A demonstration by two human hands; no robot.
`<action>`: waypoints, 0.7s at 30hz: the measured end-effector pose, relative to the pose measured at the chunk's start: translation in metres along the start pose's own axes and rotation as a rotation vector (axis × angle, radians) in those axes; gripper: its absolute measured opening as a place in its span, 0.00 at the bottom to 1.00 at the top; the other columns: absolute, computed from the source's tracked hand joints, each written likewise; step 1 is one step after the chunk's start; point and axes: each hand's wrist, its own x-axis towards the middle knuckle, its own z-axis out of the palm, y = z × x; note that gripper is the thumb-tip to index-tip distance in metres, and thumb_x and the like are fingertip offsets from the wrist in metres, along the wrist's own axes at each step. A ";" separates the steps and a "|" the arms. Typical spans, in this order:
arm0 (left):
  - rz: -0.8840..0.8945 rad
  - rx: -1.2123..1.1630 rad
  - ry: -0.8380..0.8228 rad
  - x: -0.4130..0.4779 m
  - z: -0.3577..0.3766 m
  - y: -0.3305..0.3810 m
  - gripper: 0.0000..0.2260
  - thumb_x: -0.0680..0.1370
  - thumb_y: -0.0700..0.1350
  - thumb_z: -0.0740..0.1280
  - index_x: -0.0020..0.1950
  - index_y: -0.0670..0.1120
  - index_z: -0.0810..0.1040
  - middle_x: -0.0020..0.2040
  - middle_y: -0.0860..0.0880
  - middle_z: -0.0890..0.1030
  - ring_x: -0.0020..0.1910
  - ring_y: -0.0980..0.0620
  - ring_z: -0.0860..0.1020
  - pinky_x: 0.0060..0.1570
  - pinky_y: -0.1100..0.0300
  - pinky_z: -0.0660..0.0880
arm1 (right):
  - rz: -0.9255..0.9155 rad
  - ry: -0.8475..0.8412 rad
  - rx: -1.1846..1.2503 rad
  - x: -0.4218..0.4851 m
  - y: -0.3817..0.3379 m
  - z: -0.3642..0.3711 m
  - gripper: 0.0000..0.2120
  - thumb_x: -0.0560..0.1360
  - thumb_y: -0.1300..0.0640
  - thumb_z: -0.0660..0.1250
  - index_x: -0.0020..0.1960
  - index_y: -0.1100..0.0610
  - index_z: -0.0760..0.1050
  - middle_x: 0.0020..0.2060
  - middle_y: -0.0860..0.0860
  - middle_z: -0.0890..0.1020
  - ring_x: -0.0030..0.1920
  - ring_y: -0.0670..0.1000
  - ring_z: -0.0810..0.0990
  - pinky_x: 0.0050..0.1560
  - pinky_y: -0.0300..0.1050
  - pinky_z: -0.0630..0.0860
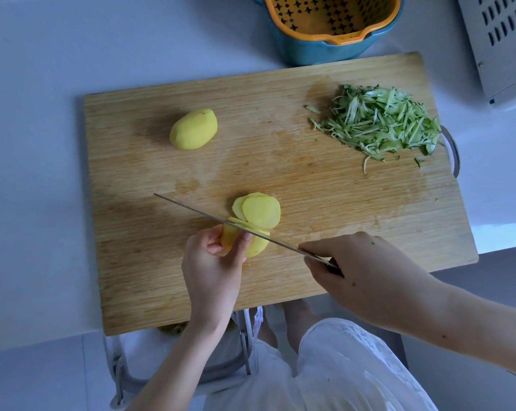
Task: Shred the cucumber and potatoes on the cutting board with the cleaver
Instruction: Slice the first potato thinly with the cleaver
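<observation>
A wooden cutting board lies on the white counter. My left hand grips a peeled, partly sliced potato near the board's front middle. Its cut slices lean in a fanned stack just behind the blade. My right hand holds the cleaver by its handle, and the cleaver blade, seen edge-on, rests on the potato right beside my left fingertips. A whole peeled potato sits at the board's back left. A heap of shredded cucumber lies at the back right.
A blue bowl with an orange strainer insert stands behind the board. A grey perforated appliance fills the top right corner. The board's metal handle sticks out on the right. A stool frame and my legs show below the counter edge.
</observation>
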 end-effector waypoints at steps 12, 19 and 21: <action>-0.019 0.006 0.010 0.000 0.001 -0.001 0.32 0.61 0.73 0.69 0.46 0.46 0.79 0.43 0.47 0.83 0.41 0.46 0.83 0.41 0.44 0.80 | -0.017 -0.030 -0.011 0.026 -0.007 0.007 0.14 0.80 0.51 0.52 0.50 0.53 0.76 0.33 0.49 0.78 0.34 0.53 0.75 0.36 0.46 0.71; -0.106 -0.021 0.035 0.002 0.004 0.002 0.27 0.61 0.69 0.73 0.48 0.49 0.80 0.46 0.47 0.83 0.42 0.47 0.83 0.42 0.44 0.80 | 0.009 -0.020 -0.018 0.067 -0.008 0.033 0.12 0.79 0.54 0.54 0.49 0.54 0.76 0.32 0.47 0.74 0.33 0.51 0.73 0.29 0.42 0.66; -0.103 -0.021 0.026 0.001 0.004 0.003 0.30 0.61 0.69 0.72 0.51 0.48 0.80 0.48 0.47 0.83 0.44 0.49 0.83 0.43 0.45 0.80 | 0.033 -0.019 0.016 0.069 -0.007 0.033 0.13 0.79 0.54 0.55 0.54 0.53 0.77 0.38 0.48 0.79 0.36 0.51 0.76 0.35 0.45 0.74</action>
